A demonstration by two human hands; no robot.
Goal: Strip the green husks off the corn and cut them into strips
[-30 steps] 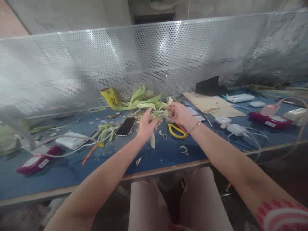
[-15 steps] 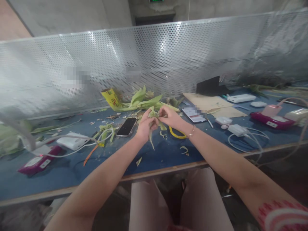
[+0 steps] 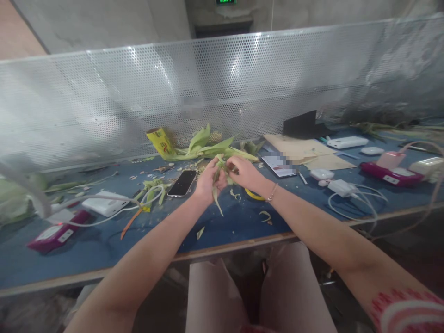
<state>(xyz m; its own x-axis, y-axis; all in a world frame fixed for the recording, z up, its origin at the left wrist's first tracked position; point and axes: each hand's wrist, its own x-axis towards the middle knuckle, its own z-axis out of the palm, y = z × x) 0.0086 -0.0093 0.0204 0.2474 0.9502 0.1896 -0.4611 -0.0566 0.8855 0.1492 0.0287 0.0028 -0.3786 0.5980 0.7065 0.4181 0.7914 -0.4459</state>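
Working thin leaf strips in a tight, cluttered spot

Clasped in the left hand (image 3: 208, 184) is a bundle of pale green leaf strips (image 3: 221, 163), raised over the middle of the counter (image 3: 249, 226), with one loose tail (image 3: 218, 202) hanging below. The left fingers are closed around it. The right hand (image 3: 245, 172) is at the bundle's upper side, its fingers curled inward; whether they actually pinch a strip cannot be told, as the fingertips are partly hidden.

The likeliest trouble is tearing: the strips look thin and soft, so a hard tug from one side could split them. Too light a hold by the left fingers could let the bundle slip apart or loosen. The hanging tail could catch on a wrist or be pulled out by accident.

Space adds risk. A dark-screened phone (image 3: 182, 183) lies just beside the left hand, where a sideways sweep could knock it. A yellow loop (image 3: 255, 194) sits partly under the right wrist and could snag on the bracelet (image 3: 273, 192).
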